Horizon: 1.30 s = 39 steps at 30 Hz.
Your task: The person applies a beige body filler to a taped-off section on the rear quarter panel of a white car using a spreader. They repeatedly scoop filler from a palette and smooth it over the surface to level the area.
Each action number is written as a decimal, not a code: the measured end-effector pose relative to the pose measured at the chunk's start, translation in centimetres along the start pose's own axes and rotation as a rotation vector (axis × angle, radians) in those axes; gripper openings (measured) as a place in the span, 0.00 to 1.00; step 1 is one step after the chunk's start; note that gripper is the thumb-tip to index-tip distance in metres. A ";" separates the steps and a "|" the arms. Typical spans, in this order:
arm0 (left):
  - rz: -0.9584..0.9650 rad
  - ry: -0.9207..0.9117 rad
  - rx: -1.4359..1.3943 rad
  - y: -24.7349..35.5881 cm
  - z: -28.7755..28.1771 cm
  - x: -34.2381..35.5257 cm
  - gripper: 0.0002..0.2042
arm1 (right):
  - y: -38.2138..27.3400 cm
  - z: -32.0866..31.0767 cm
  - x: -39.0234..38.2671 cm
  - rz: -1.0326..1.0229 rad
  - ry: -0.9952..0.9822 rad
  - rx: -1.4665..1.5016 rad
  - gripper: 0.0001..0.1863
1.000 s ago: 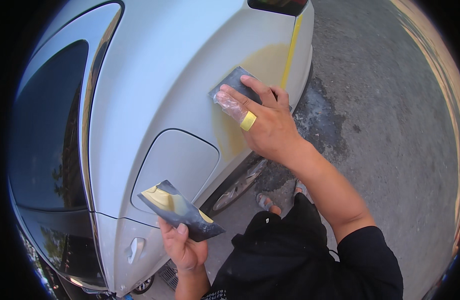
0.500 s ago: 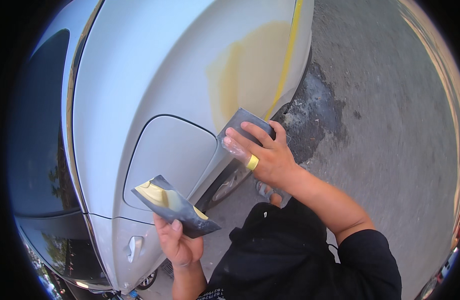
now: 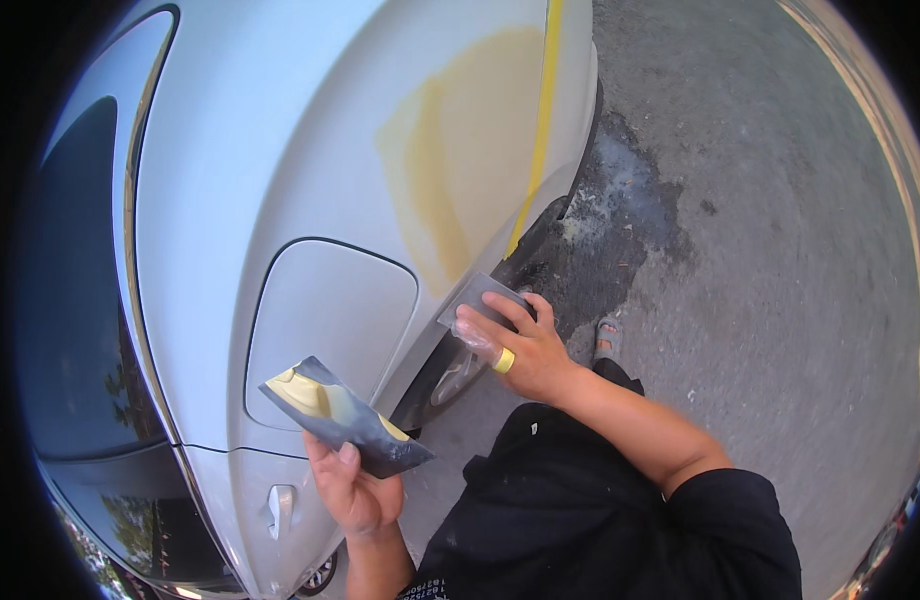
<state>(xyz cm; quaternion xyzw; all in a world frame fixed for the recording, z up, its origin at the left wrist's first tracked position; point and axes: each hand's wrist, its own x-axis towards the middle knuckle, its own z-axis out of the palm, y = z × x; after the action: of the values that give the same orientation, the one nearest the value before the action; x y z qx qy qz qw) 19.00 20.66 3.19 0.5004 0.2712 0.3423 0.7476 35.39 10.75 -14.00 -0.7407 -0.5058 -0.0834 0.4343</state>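
My left hand [image 3: 358, 488] grips a dark, flat putty board [image 3: 365, 430] by its lower edge, thumb on top. Pale yellow body filler [image 3: 315, 392] lies in smooth patches on it. A thin grey rectangular putty spreader [image 3: 474, 300] is in my right hand [image 3: 530, 350], fingers laid across its face and thumb along the edge. One finger of that hand is wrapped in clear plastic with a yellow band [image 3: 504, 360]. The spreader is over the lower edge of the car's panel; contact cannot be made out. Smeared yellow filler [image 3: 430, 170] covers an area of the white panel [image 3: 310, 130] beyond it.
A strip of yellow tape [image 3: 542, 120] runs along the panel edge. The closed fuel flap [image 3: 335, 320], door handle [image 3: 280, 512] and dark windows [image 3: 75, 300] lie left. Below the panel is a wheel [image 3: 455, 375]. A wet patch [image 3: 620, 200] darkens the ground.
My right hand with the spreader has come back toward me, away from the smeared area. The left hand and board are nearly still. My view has shifted slightly, and one foot shows farther right.
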 end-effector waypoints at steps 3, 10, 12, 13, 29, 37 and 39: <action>0.020 0.009 -0.021 0.7 0.1 -0.3 0.29 | -0.8 -2.8 2.2 0.084 0.055 0.024 0.25; 0.010 -0.015 -0.077 0.5 0.8 -0.2 0.29 | 3.5 -9.3 12.2 0.038 0.156 -0.077 0.29; 0.021 -0.010 -0.073 0.4 1.0 -0.3 0.28 | 4.1 -10.3 14.2 -0.013 0.140 -0.086 0.29; 0.027 -0.006 -0.070 0.4 0.9 -0.4 0.28 | 4.3 -10.5 15.0 -0.038 0.130 -0.091 0.29; -0.002 0.086 -0.074 -0.1 0.3 -0.2 0.27 | 1.7 -5.3 9.9 0.039 -0.008 0.028 0.31; -0.024 0.045 -0.027 0.2 -0.4 0.0 0.27 | 0.8 -0.3 3.8 0.029 0.053 0.064 0.27; -0.025 0.030 -0.008 0.2 -0.8 0.0 0.28 | 0.7 0.3 3.1 0.024 0.060 0.076 0.25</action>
<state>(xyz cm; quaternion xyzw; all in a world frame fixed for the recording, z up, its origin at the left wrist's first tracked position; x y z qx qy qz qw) 18.34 21.21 3.09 0.4888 0.2873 0.3417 0.7495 37.37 12.93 -12.86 -0.7269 -0.4863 -0.0813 0.4780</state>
